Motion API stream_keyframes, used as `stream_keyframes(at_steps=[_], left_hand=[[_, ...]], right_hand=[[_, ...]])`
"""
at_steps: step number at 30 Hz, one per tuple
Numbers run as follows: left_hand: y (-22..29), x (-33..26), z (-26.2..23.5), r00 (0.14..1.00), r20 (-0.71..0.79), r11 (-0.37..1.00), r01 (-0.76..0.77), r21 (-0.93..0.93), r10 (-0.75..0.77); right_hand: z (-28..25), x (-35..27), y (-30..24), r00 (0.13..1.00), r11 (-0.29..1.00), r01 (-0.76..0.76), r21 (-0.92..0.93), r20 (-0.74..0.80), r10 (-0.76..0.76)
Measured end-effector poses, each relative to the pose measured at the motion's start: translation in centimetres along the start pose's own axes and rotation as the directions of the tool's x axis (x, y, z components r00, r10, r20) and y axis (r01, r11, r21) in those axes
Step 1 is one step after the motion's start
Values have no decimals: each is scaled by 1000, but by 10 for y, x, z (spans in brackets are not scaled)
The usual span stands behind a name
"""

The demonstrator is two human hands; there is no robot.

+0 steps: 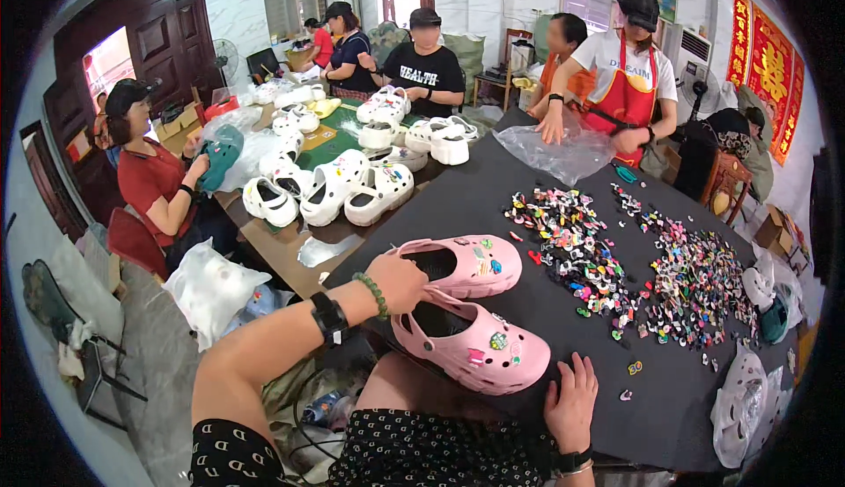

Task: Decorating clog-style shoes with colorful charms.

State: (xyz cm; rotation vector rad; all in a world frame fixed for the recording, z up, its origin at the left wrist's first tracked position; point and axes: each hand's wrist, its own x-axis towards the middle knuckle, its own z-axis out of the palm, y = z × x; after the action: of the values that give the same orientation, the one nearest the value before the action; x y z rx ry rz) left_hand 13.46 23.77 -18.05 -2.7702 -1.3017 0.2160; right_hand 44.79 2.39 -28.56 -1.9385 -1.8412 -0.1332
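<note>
Two pink clogs with small charms on them lie side by side on the black table (493, 196). My left hand (398, 281) rests on the heel rims where the far clog (466, 264) and the near clog (475, 342) meet, gripping them. My right hand (572, 403) lies flat with fingers apart on the table's near edge, just below the near clog, holding nothing. A wide scatter of small colourful charms (634, 276) covers the table to the right of the clogs.
White clogs (348, 188) stand in several pairs on a wooden table at the back left. Several people sit or stand around both tables. A person in a red apron handles a clear plastic bag (559, 152). White bags (739, 408) lie at the right edge.
</note>
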Motion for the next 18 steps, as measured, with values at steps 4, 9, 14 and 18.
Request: stream_keyframes(at_steps=[4,9,14,18], left_hand=[[-10,-6,6,984,-101,976,124,-180,-144],[-57,2,1,925,-282,947,182,-264,-256],[-144,45,-13,848,-299,883,344,-318,-438],[-275,107,-22,661,-358,748,626,-221,-659]], right_hand=[[-8,2,-8,1000,1000,-6,-4,9,6],[-12,5,-12,999,999,-23,25,37,22],[-27,12,-19,1000,1000,-23,-14,14,23],[-29,13,-20,1000,999,9,-36,1,-9]])
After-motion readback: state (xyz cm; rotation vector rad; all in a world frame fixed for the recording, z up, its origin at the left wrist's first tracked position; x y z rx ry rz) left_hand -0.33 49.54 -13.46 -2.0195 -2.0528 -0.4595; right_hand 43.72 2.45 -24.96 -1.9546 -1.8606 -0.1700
